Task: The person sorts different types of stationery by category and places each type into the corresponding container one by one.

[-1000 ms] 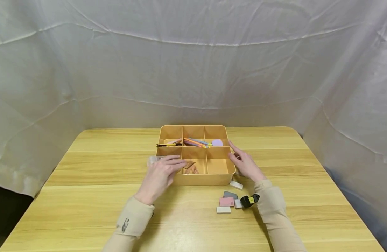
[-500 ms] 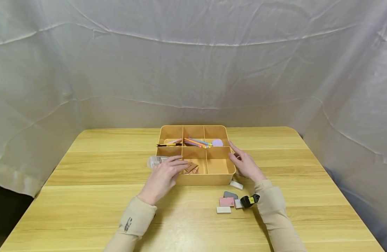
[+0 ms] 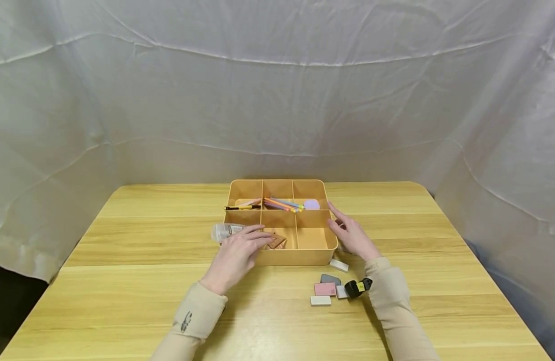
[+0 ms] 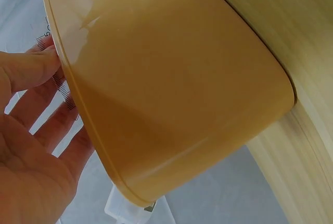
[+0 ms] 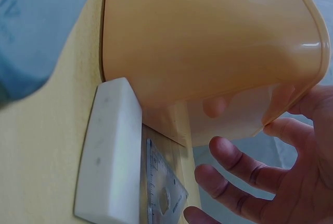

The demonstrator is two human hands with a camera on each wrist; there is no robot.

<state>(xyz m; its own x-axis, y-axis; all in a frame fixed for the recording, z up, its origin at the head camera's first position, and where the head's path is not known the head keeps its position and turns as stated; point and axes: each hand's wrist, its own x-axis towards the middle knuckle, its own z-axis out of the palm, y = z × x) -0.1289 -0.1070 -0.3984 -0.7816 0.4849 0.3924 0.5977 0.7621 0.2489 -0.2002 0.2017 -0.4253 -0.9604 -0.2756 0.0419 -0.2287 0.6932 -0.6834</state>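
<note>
A tan box (image 3: 291,257) with several compartments stands on the table. My left hand (image 3: 234,255) is at its front rim, left of the middle. Thumb and fingers pinch a transparent set square (image 4: 63,89) with black scale marks, seen tinted at the front middle compartment in the head view. My right hand (image 3: 355,240) touches the box's right side, index finger stretched along it and the other fingers loose. A second clear set square (image 5: 165,190) lies on the table by that side, beside a white eraser (image 5: 110,156). The box wall hides part of the held piece.
Coloured pens (image 3: 282,204) and a lilac round thing (image 3: 311,204) lie in the back compartments. A black-and-yellow pen (image 3: 243,207) rests there too. A clear plastic container (image 3: 222,231) sticks out leftward. Pink (image 3: 324,289), grey (image 3: 329,279) and white (image 3: 320,301) erasers lie in front.
My left hand has shifted slightly to the right with the set square, which now lies lower and further right over the front middle compartment. The right hand and box have stayed put.
</note>
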